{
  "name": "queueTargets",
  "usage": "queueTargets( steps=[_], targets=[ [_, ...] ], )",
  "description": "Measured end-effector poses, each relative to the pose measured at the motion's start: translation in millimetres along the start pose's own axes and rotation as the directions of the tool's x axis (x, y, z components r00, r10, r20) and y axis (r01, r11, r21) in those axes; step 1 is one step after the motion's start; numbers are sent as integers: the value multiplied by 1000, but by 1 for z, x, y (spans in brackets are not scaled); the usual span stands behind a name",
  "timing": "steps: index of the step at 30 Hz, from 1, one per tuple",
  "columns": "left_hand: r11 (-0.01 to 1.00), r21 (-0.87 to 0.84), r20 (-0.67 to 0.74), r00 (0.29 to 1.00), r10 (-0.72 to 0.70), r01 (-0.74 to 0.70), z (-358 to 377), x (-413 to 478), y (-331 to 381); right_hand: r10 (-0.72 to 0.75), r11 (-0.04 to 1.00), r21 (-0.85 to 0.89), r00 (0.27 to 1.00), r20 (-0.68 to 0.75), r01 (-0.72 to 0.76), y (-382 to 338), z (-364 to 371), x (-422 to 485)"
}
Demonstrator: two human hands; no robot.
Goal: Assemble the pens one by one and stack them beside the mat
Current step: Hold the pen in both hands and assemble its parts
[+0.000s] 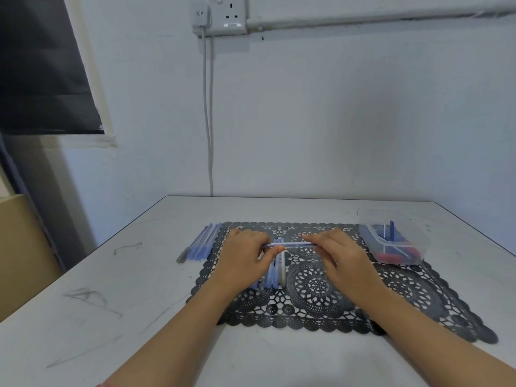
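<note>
A black lace mat [315, 286] lies on the white table. Above its middle I hold one clear pen [293, 245] level, left to right. My left hand [245, 255] pinches its left end between thumb and fingers. My right hand [337, 252] grips its right end. Under my left hand a small heap of pen barrels [275, 275] lies on the mat, partly hidden. Beside the mat's left edge several blue pens [202, 243] lie side by side on the table.
A clear plastic box [396, 241] with blue and red pen parts stands on the mat's far right corner. A grey pen piece [183, 255] lies left of the stacked pens. The table [125, 317] meets the wall, where a cable hangs from a socket [220, 15].
</note>
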State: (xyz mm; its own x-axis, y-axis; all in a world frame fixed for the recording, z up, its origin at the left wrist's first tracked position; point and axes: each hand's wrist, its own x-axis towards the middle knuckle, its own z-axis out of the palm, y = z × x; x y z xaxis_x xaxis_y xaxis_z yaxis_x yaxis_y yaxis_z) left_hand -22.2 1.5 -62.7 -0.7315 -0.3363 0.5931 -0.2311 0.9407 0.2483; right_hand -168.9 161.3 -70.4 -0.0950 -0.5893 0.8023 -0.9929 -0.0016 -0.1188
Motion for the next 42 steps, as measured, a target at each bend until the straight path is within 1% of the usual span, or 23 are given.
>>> queueTargets(
  steps=[12, 18, 21, 28, 36, 42],
  targets=[
    [1000, 1, 7, 1000, 3, -3, 0, 0, 0, 45, 999, -27, 999, 24, -44, -1, 2, 1],
    [1000, 12, -23, 1000, 10, -10, 1, 1, -5, 97, 994, -55, 995, 32, -95, 1, 3, 0],
    [1000, 25, -41, 999, 13, -12, 1, 1, -7, 85, 993, -91, 995, 46, -80, 2, 4, 0],
    [998, 52, -56, 998, 32, -29, 1, 1, -8, 54, 993, -107, 996, 69, -46, 1, 2, 1],
    [997, 72, -58, 998, 38, -34, 1, 2, -9, 71, 990, -130, 991, 113, -56, 2, 2, 1],
    [997, 64, -96, 994, 48, -42, 3, 1, -11, 38, 988, -151, 991, 126, -19, 1, -1, 1]
  ],
)
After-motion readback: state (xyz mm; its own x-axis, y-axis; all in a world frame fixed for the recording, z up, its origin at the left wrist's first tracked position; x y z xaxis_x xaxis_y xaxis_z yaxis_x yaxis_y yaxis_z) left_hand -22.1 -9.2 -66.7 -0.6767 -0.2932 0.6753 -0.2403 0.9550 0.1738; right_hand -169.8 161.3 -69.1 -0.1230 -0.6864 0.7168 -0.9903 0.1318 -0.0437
